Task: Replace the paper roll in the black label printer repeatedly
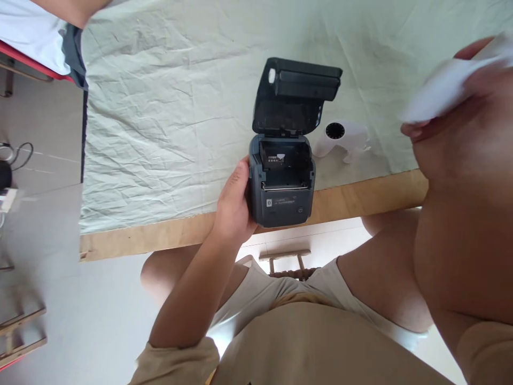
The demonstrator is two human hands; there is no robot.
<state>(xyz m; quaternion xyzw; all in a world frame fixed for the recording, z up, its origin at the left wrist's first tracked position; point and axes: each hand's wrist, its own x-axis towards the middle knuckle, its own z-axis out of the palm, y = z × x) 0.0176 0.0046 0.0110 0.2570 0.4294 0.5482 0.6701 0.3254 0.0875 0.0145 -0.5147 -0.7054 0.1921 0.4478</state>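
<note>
Grey printer (282, 171): left fingers (241, 171) grip it at the wooden edge (368, 193) (right fingers (415, 131), well apart, hold a white thing (443, 91)).

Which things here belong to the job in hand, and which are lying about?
In use:
dark grey boxy plastic device, lid open: left hand
blurred white item, material unclear: right hand

Lying about:
white rounded object with black circular face, perhaps related
thin black looped cable

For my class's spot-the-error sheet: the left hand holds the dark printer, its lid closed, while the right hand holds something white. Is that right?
Not quite: the lid is open, swung back from the printer, as the head view shows. The rest stands: the left hand holds the printer, and the right hand holds something white.
</note>
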